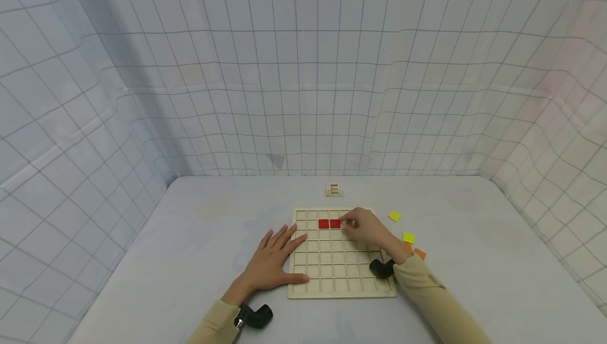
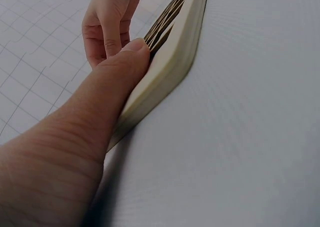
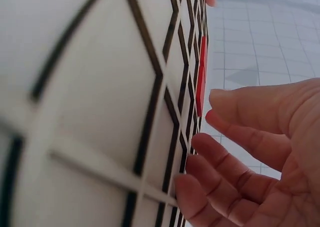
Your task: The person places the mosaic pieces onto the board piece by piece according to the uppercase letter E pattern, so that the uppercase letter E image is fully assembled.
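Observation:
A pale board (image 1: 341,295) divided into square cells lies on the table. Two red square tiles (image 1: 323,224) sit side by side in a row near its far edge. My left hand (image 1: 270,265) rests flat with spread fingers on the board's left side, its thumb (image 2: 132,49) on the rim. Above the cells is my right hand (image 1: 362,225), thumb and index fingertips just right of the second red tile (image 1: 335,224). In the right wrist view its fingers (image 3: 235,177) are loosely bent near the surface. No held tile is distinguishable between them.
Two yellow tiles (image 1: 394,216) and two orange tiles (image 1: 419,253) lie right of the board, the orange ones partly by the right wrist. A small card (image 1: 334,189) with a coloured grid pattern lies beyond the board. Gridded white curtains (image 1: 303,96) surround the table.

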{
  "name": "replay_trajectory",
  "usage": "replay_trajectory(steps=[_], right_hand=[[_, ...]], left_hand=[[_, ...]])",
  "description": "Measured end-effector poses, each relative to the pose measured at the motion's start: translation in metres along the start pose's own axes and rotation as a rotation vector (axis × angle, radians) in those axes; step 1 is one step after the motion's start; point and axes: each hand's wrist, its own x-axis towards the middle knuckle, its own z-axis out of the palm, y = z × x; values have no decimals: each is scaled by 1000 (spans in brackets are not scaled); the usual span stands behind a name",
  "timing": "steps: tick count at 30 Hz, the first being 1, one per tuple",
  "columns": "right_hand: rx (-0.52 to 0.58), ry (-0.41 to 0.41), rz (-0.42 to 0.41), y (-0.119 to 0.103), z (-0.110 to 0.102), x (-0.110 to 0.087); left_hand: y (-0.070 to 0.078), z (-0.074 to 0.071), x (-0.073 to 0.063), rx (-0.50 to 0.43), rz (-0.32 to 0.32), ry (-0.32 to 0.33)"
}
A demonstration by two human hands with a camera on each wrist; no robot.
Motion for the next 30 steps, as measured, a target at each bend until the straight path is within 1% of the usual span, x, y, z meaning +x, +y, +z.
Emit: replay_trajectory(steps=[3,7,10,13,17,21,26,28,30], right_hand=[[27,-2,-24,-1,-4,-6],[69,39,-45,2,-8,-17],[74,104,-77,8,-12,-26],[72,165,-80,13,-19,-36],[60,224,-34,18,-30,-49],[31,246,15,24,-40,-60],[1,243,40,31,-48,-70],[-5,228,55,32,-50,-72],[-2,198,90,32,-51,-74]], left_hand=[[0,-1,0,-1,-1,-4],[-1,2,0,-6,8,14],[-2,3,1,-11,18,26],[-1,3,1,-11,22,27],[-1,0,1,-4,11,12],[0,-1,1,-1,3,-5],[-1,0,1,-7,4,-5],[-1,0,1,-5,2,-5],[-1,0,1,-1,1,-7]])
